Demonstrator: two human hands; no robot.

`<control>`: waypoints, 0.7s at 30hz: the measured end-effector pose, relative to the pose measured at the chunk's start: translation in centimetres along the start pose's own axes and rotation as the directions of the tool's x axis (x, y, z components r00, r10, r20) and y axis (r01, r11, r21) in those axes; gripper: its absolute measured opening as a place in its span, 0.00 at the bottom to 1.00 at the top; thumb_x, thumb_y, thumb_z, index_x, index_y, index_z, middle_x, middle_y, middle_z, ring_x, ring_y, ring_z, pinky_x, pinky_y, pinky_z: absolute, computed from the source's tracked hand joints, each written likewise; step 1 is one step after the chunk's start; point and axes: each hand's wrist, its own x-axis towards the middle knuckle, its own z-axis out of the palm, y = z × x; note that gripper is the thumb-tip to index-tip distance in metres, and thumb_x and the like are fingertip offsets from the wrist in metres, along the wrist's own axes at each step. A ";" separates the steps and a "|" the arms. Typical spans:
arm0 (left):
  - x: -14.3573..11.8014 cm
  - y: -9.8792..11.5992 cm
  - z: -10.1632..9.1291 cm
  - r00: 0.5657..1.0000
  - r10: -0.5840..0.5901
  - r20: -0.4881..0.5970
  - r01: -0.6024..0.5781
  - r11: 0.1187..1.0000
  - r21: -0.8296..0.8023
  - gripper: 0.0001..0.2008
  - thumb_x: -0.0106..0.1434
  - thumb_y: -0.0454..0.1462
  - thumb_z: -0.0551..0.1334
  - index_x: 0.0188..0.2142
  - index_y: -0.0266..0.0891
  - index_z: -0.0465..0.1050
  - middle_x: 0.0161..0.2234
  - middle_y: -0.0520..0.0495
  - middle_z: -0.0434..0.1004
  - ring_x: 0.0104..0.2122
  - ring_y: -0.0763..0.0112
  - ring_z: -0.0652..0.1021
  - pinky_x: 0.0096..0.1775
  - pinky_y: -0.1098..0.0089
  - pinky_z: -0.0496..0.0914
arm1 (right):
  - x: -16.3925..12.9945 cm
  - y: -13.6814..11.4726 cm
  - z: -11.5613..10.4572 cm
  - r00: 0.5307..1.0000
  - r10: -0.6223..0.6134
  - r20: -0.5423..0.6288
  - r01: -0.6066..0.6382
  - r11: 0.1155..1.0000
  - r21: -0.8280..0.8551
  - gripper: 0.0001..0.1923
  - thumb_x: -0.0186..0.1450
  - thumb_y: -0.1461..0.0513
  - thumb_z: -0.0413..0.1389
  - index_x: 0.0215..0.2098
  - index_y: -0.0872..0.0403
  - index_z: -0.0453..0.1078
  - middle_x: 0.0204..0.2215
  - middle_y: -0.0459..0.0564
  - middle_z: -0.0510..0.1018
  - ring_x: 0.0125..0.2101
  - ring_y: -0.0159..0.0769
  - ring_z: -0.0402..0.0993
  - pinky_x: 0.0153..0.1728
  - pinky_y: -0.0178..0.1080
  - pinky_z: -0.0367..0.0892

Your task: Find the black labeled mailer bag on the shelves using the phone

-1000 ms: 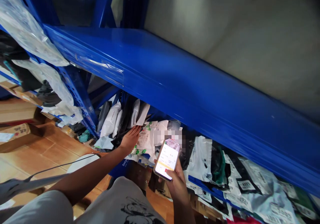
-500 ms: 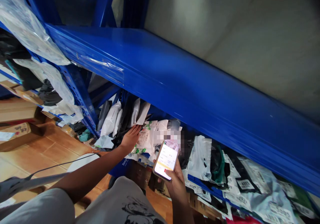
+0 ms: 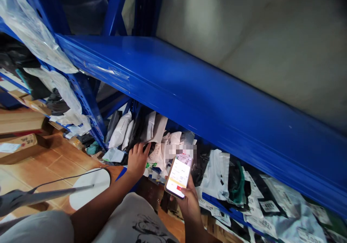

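Head view shows our two hands apart from each other, low in a bay of blue racking. Our right hand (image 3: 190,196) is closed around a phone (image 3: 179,176), its lit screen tipped towards us, presumably so that we can read it while the thumb rests close to the red button. The phone stands over the packets, and its top strip shows what looks like a label, which suggests the rear camera faces them. Our left hand (image 3: 137,160) is empty-looking, fingers spread at the front edge of a pale mailer (image 3: 159,128); we cannot tell whether they pinch it or merely lean it back.

Beside that, a white poly mailer (image 3: 120,130) and its neighbours stand on edge like files, probably so that each can be flipped through separately. Just right of our left hand, a printed packet (image 3: 158,154) lies among others, partly hidden by the phone.

Farther right, bagged garments carry number tags, such as the 4005 label (image 3: 268,206), turned outward, likely for easy finding. Above runs a broad blue beam (image 3: 189,87). Out left, a cardboard box (image 3: 21,147) sits on the tiled floor (image 3: 54,170), near a white round base (image 3: 90,189) with a grey pole.
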 end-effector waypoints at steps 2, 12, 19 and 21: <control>-0.3 0.4 -0.1 0.988 -0.042 0.147 0.050 0.997 -0.056 0.27 0.64 0.30 0.56 0.62 0.43 0.62 0.48 0.37 0.73 0.44 0.54 0.76 0.40 0.59 0.73 | -0.1 -0.8 0.0 0.999 0.034 0.019 -0.034 0.999 -0.006 0.51 0.49 0.62 0.61 0.68 0.52 0.46 0.35 0.55 0.84 0.29 0.48 0.80 0.16 0.36 0.66; 1.1 5.9 1.8 0.974 0.086 0.208 -0.033 0.969 -0.245 0.13 0.69 0.33 0.52 0.42 0.37 0.76 0.40 0.43 0.77 0.41 0.67 0.79 0.44 0.70 0.71 | -0.4 -2.4 -2.0 0.995 0.056 0.084 -0.054 0.998 -0.016 0.47 0.49 0.62 0.62 0.64 0.52 0.49 0.37 0.55 0.84 0.31 0.47 0.79 0.18 0.37 0.67; 1.8 3.6 0.1 0.979 0.104 0.178 -0.083 0.989 -0.123 0.13 0.67 0.31 0.54 0.46 0.37 0.75 0.43 0.41 0.77 0.35 0.66 0.80 0.36 0.69 0.73 | -0.5 -2.6 -3.3 0.990 0.035 0.137 -0.035 0.999 -0.002 0.48 0.49 0.61 0.60 0.67 0.52 0.50 0.36 0.55 0.84 0.29 0.48 0.79 0.17 0.38 0.68; 2.0 3.3 -0.4 0.972 0.166 0.165 -0.156 0.985 -0.071 0.13 0.65 0.28 0.55 0.45 0.36 0.75 0.44 0.39 0.77 0.38 0.63 0.80 0.39 0.66 0.73 | -0.5 -2.6 -3.4 0.991 0.032 0.132 -0.033 0.999 0.004 0.48 0.48 0.62 0.60 0.66 0.53 0.52 0.36 0.55 0.84 0.29 0.48 0.79 0.17 0.37 0.68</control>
